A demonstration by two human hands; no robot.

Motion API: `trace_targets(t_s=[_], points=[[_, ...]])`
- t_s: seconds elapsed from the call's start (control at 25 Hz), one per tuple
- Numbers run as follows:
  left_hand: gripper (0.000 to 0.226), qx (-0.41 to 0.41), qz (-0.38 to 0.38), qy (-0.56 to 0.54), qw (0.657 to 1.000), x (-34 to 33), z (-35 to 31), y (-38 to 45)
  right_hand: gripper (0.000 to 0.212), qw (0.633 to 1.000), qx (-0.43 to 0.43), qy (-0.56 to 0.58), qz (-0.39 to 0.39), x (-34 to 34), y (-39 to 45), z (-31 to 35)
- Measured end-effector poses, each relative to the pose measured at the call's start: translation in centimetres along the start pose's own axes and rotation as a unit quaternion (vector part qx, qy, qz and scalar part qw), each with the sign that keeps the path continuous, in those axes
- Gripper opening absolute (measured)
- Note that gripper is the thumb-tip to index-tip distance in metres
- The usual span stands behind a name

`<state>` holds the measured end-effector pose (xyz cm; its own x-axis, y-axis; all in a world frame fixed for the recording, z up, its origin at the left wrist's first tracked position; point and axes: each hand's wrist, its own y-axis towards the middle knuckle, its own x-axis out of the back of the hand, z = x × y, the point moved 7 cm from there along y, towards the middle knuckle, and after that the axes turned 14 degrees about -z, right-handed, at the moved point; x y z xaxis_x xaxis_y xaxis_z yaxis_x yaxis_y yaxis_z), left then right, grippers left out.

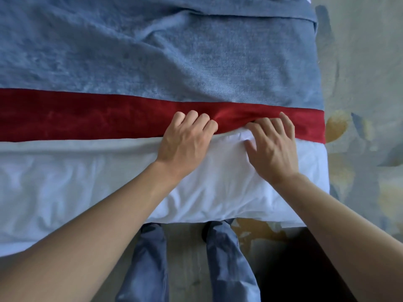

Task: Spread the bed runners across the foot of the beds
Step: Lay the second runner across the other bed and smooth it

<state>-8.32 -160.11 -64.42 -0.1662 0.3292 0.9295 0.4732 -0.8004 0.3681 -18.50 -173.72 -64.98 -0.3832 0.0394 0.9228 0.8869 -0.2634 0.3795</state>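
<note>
Nearest the person, the white cotton bed sheet (218, 192) covers the foot of the bed, and both hands work at its far edge. The left hand (185, 142) has its fingers curled, knuckles pressing on the near hem of the long red velvety bed runner (87, 114); whether that grip actually pinches cloth underneath I cannot tell. The right hand (272, 144), just beside it, lies with fingers loosely spread, its fingertips tucked at the same hem where the red cloth bunches into a small ridge between the two hands.

To do this step well, I judge the hands should draw apart along the hem, pulling the ridge flat (gently, so the runner stays parallel to the sheet edge) and keeping the band straight out to the bed's right side.

Beyond the grip lies the rumpled blue woven blanket (174, 51).

Counted: one runner, one sheet, one blanket, two hands.
</note>
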Motion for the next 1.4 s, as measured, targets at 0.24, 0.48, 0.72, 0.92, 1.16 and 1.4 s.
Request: trace_targets(t_s=[0.24, 0.48, 0.72, 0.92, 1.16, 1.4], points=[[0.012, 0.044, -0.028, -0.017, 0.999, -0.3, 0.7, 1.1, 0.024, 1.000, 0.022, -0.018, -0.002, -0.9, 1.9, -0.2], [0.022, 0.030, -0.048, -0.054, 0.997, 0.3, -0.5, 0.8, 0.010, 1.000, 0.026, -0.009, -0.012, -1.2, 3.1, 0.0], [0.036, 0.084, -0.016, -0.028, 0.996, -0.8, 0.8, 2.4, 0.021, 0.999, -0.005, 0.000, -0.037, -0.6, 3.2, -0.8], [0.024, 0.133, 0.036, -0.053, 0.989, -1.8, 1.4, 3.3, 0.019, 1.000, -0.014, -0.012, 0.013, -1.6, 4.4, -1.1], [0.015, 0.092, 0.090, -0.062, 0.990, -2.5, 0.4, 2.2, 0.018, 0.998, -0.012, -0.019, 0.051, -2.1, 4.1, -1.1], [0.010, 0.072, 0.068, -0.070, 0.993, -2.1, 0.2, 1.2, 0.011, 0.997, -0.058, -0.053, 0.020, -1.6, 3.5, -3.0]])
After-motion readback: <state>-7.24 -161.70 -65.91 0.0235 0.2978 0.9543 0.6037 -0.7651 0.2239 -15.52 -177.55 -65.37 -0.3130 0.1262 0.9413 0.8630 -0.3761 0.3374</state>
